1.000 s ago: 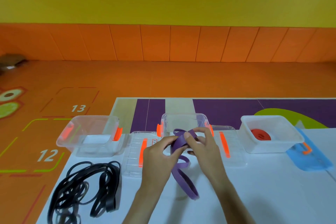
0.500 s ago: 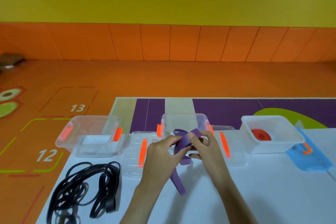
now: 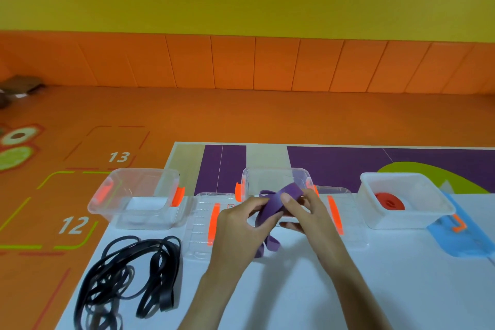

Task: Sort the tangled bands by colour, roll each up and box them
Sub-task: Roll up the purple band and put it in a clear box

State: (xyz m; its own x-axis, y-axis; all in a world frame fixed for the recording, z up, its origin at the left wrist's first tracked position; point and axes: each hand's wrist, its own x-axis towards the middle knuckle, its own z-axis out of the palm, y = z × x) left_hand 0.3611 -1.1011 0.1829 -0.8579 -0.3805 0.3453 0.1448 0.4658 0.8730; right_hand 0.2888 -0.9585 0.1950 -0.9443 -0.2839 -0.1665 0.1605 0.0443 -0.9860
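Just in front of the middle box (image 3: 276,177), above the white table (image 3: 294,292), both hands hold the purple band (image 3: 278,202) clear of the surface. The left hand (image 3: 238,225) pinches the band from the left between its thumb and curled fingers (image 3: 254,205). The right hand (image 3: 308,211) has its thumb pressed on the flat outer face and its other fingers curled behind, so neither hand is open. Between them the wound part sits as a partial coil, and the loose tail hangs down to touch the table. That grip looks chosen to stop the springy strip unwinding, with one hand pinning the turns while the other feeds and turns. Working right by the clear middle box suggests it is the band's destination, a short drop once the roll is finished. The right box (image 3: 396,222) already holds a red roll (image 3: 389,201), so one colour seems done. The left box (image 3: 134,203), with nothing visible inside, stands just beyond the black bands (image 3: 128,278), which lie in a loose tangle at the near left of the table, probably waiting their turn for it. The lids (image 3: 199,225) lie flat beside their boxes, away from the openings, likely for closing later.
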